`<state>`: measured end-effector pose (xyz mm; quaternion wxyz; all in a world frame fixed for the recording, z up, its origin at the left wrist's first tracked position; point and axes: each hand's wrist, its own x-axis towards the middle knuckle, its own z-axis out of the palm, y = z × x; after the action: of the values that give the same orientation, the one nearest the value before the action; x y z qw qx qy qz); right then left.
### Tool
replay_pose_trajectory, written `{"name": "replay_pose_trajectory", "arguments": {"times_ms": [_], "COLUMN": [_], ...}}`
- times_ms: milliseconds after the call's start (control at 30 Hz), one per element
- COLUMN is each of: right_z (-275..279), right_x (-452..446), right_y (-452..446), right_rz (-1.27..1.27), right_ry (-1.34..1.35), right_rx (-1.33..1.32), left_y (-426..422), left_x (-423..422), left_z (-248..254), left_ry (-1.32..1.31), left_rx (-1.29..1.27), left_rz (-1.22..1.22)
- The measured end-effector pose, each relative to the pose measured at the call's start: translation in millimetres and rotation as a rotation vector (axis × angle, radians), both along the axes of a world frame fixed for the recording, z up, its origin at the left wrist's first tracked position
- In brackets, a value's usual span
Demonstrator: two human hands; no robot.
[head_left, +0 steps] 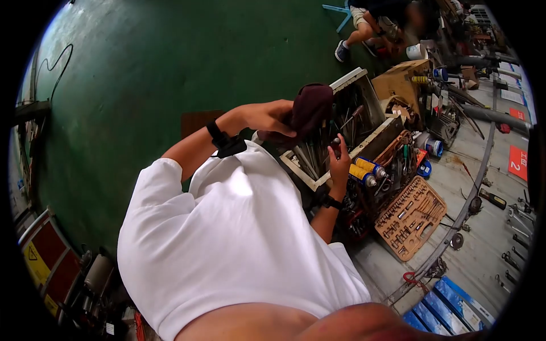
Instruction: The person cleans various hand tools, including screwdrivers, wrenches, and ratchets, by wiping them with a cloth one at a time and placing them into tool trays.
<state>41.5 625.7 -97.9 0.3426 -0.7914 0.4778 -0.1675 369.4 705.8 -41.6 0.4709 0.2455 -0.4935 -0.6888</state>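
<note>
At the upper middle, my left hand [266, 117] is closed on a dark maroon cloth [311, 108], which bulges past the fingers over the edge of an open drawer [348, 79]. Long metal tools [307, 162] and screwdrivers, one with a reddish handle [358, 111], lie jumbled inside that drawer. Over its near right side, my right hand [340, 165] is raised with thumb and fingertips around a small object, too small to name. Two yellow-and-blue spray cans [364, 170] lie just right of the right hand.
A socket set in an orange case [412, 219] lies on the grey workbench [369, 284]. Wrenches [515, 250], a screwdriver [492, 199] and blue boxes [449, 307] are at the right. Another person's leg [358, 37] shows at the top, near a white bucket [417, 52].
</note>
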Motion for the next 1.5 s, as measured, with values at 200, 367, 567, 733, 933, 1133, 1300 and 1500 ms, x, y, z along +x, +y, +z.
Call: {"name": "replay_pose_trajectory", "arguments": {"times_ms": [200, 367, 567, 733, 933, 1133, 1300, 1500], "right_z": [65, 109, 124, 130, 134, 169, 162, 148], "right_x": [16, 47, 82, 103, 119, 75, 60, 73], "right_y": [9, 15, 14, 23, 23, -2, -12, -15], "right_rz": [-0.143, -0.008, 0.299, 0.355, 0.512, 0.257, 0.248, 0.231], "right_ry": [-0.055, -0.244, -0.111, -0.209, -0.473, -0.476, -0.172, 0.009], "right_rx": [-0.086, -0.220, -0.518, -0.496, -0.455, -0.436, -0.364, -0.064], "left_y": [0, -11, -13, -18, -13, 11, 20, 20], "left_x": [-7, -37, -33, -14, 0, 54, 66, 54], "left_z": [24, 27, 21, -4, -27, -57, -58, -42], "left_ry": [-0.003, -0.269, -0.666, -0.807, -0.883, -1.135, -1.245, -1.336], "left_rx": [0.056, -0.549, -0.530, -0.783, -0.723, -0.501, -0.248, -0.147], "left_rz": [-0.062, 0.302, 0.264, 0.541, 0.626, 0.722, 0.831, 0.640]}}
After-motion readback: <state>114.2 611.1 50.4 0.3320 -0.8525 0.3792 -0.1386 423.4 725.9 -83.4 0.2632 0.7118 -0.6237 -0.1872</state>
